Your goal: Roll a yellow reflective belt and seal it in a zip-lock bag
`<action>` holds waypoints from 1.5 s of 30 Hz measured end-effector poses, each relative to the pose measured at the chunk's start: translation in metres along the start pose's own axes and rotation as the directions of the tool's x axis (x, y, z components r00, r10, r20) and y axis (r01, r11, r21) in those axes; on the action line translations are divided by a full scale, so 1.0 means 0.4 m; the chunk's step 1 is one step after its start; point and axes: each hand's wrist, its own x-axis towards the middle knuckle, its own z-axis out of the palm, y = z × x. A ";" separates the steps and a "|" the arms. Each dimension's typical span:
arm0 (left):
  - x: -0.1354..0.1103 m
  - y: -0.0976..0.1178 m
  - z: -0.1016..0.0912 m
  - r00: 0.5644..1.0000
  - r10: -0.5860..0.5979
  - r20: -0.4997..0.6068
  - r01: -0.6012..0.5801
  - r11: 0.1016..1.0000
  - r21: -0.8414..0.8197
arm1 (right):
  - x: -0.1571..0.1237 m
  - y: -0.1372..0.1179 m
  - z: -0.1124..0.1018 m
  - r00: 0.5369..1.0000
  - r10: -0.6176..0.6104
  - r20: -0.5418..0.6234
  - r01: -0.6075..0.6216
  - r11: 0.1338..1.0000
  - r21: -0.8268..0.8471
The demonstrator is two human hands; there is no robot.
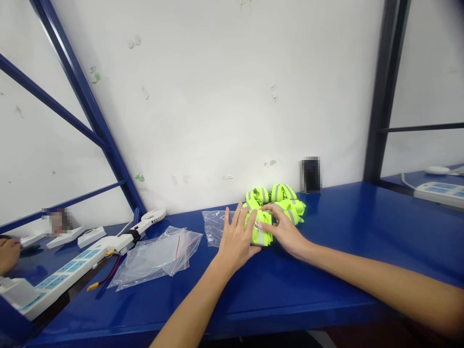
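Note:
A pile of neon-yellow bands with grey reflective stripes (282, 195) lies on the blue table (344, 232) near the wall. My left hand (235, 239) rests on the nearest rolled band (263, 232), fingers spread and mostly flat. My right hand (284, 229) comes in from the right and pinches the same band with its fingertips. A clear plastic bag (213, 224) lies just left of my left hand, partly under it.
Several clear zip bags with red lines (159, 258) lie at the left. A white power strip (65, 273), a small white fan (154, 215) and a red wire sit further left. Another person's hand (7, 253) shows at the far left edge. Blue frame struts rise behind.

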 end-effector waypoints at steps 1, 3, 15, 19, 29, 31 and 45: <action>0.001 0.001 0.001 1.000 -0.002 0.003 0.002 1.000 -0.002 | -0.001 0.004 0.000 1.000 0.015 0.006 -0.015 0.999 0.037; 0.003 0.003 0.005 1.000 -0.010 0.009 0.010 1.000 -0.003 | 0.000 0.011 0.001 0.998 0.059 0.032 -0.063 0.991 0.116; 0.000 0.000 0.012 0.999 -0.034 -0.016 0.034 0.999 -0.005 | 0.003 -0.029 -0.017 0.997 0.014 0.075 -0.008 0.997 -0.077; -0.003 -0.001 0.013 0.999 -0.036 -0.007 0.036 0.999 -0.012 | 0.003 -0.018 -0.020 0.996 0.060 0.066 -0.060 0.998 -0.006; -0.004 0.007 0.009 0.998 -0.056 -0.034 0.055 0.998 -0.031 | -0.002 0.002 -0.004 0.988 0.084 0.129 -0.109 0.974 0.199; -0.004 0.007 0.008 0.998 -0.059 -0.028 0.058 0.998 -0.040 | 0.000 0.002 -0.005 0.985 0.082 0.155 -0.112 0.974 0.198; -0.007 0.001 0.019 0.993 -0.116 -0.018 0.111 0.976 -0.187 | -0.016 -0.036 -0.021 0.889 -0.229 0.396 0.354 0.893 -0.277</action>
